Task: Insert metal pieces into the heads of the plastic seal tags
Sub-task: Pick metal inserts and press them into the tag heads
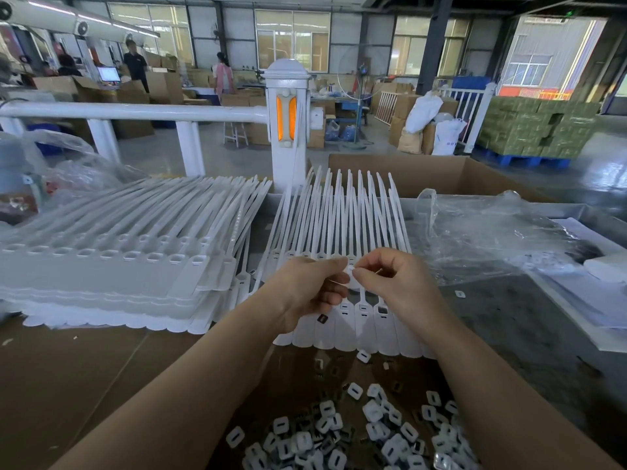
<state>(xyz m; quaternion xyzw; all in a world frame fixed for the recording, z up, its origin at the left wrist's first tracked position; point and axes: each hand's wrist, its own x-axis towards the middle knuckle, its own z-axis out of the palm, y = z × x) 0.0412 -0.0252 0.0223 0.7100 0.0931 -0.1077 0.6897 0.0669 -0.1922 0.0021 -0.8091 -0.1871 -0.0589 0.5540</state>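
Cap: small white plastic cap [350, 270] pinched between fingertips of both hands.
Left hand [310, 290]: fingers curled, above seal tags [364, 325].
Right hand [395, 283]: thumb and forefinger pinching cap.

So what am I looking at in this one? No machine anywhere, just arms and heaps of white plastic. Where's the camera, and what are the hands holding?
There is no robot: a person works with bare hands, and the single camera sits on their head, looking forward and down. Both hands meet over a row of white plastic seal tags lying side by side on the table. The left hand and the right hand together pinch a small white plastic piece; what it is exactly is too small to tell. Near the bottom lies a loose pile of small white caps and dark metal pieces. A big stack of white tags sits to the left, crumpled clear plastic bags to the right.
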